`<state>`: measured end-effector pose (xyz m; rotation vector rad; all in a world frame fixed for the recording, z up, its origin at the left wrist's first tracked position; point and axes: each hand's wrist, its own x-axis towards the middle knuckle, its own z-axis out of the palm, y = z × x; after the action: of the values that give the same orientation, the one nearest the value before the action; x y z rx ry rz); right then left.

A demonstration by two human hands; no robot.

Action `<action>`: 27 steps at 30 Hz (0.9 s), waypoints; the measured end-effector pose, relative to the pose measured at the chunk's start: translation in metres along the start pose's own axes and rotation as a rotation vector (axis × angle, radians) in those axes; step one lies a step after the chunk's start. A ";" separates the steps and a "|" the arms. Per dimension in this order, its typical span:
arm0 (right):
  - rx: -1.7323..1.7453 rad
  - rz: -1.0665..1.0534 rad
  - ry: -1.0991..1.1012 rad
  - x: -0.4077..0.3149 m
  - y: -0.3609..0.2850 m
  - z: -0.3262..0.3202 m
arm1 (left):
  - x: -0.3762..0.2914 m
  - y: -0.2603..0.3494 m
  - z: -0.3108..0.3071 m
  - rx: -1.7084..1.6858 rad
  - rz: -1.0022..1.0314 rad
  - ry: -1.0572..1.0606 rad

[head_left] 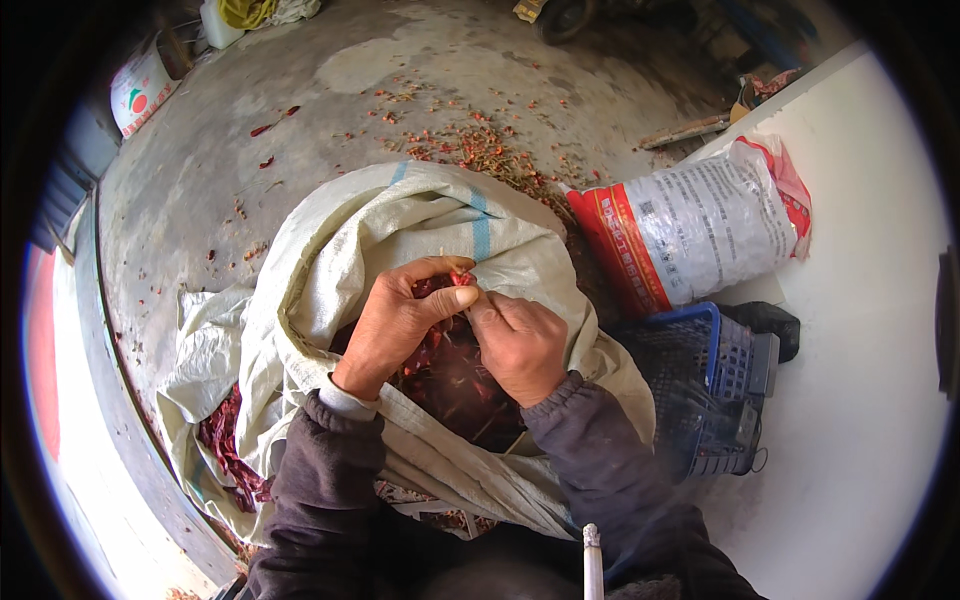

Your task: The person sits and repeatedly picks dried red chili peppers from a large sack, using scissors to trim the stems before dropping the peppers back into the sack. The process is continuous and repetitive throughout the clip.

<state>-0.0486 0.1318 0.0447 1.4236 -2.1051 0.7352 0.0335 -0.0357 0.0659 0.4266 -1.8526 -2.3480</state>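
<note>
My left hand (405, 315) is closed around dried red chili peppers (459, 279), its thumb and forefinger pinching them near the tips. Against that thumb, the closed fingers of my right hand (517, 337) meet at the same chilies; what they pinch is too small to tell. Both hands are above a large white woven sack (427, 217) with rolled-down sides and blue stripes. Inside the sack, below my hands, lie many dried red chilies (465, 390). A second woven sack (202, 337) at the left holds more dried chilies (229, 450).
Chili stems and caps (480, 146) litter the concrete floor (247, 172) beyond the sack. At the right are a printed red and white bag (690, 225) and a blue plastic basket (712, 352) beside a white wall (862, 337). A lit cigarette (592, 562) shows at the bottom edge.
</note>
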 end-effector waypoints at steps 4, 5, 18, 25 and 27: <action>0.171 -0.002 -0.104 0.005 0.004 -0.007 | 0.002 -0.004 0.001 0.387 0.156 0.060; 0.294 0.092 -0.066 0.005 0.005 -0.010 | 0.001 -0.005 0.001 0.456 0.178 0.066; 0.369 0.171 -0.246 0.004 0.023 -0.008 | 0.000 -0.023 0.006 0.806 0.362 -0.057; 0.895 0.849 0.028 0.015 0.051 -0.027 | -0.005 -0.015 0.008 0.566 0.157 -0.078; 1.002 1.006 0.149 0.013 0.059 -0.025 | -0.005 -0.014 0.010 0.380 0.108 -0.098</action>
<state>-0.1055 0.1584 0.0619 0.4538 -2.3366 2.4188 0.0362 -0.0215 0.0548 0.2413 -2.3111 -1.9808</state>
